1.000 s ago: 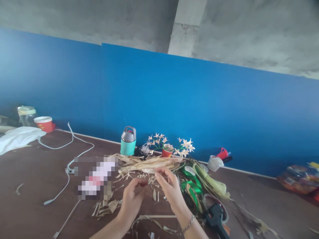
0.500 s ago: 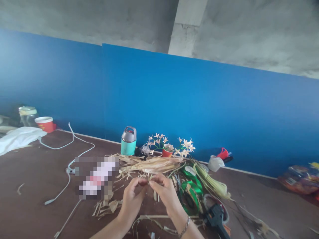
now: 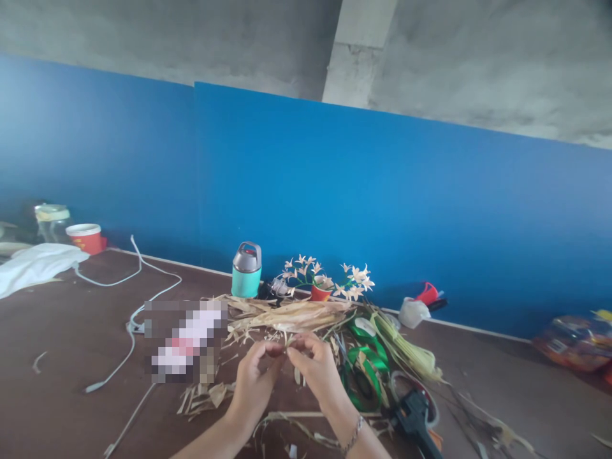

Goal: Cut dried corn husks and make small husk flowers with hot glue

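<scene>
My left hand [image 3: 255,377] and my right hand [image 3: 316,370] meet fingertip to fingertip over the table, thumbs and forefingers pinched together. Whatever small pale piece they pinch is mostly covered by the fingers, so I cannot make out its kind. Just beyond the fingertips lies a bundle of dry, tan husk leaves [image 3: 296,315]. Scraps of husk [image 3: 208,398] are scattered left of my left wrist. Green ribbon [image 3: 370,360] lies in loops to the right of my right hand, with a black glue gun [image 3: 415,417] nearer to me.
Pale flowers [image 3: 356,280] stand by a red cup [image 3: 322,290] at the back, near a turquoise flask [image 3: 247,274]. A bundle of green stalks [image 3: 406,347] lies on the right. White cables [image 3: 157,293] cross the left side. A blue partition [image 3: 358,191] closes off the back.
Almost nothing differs. Both hands keep their pinch in the same spot, with only a slight shift at the fingertips.
</scene>
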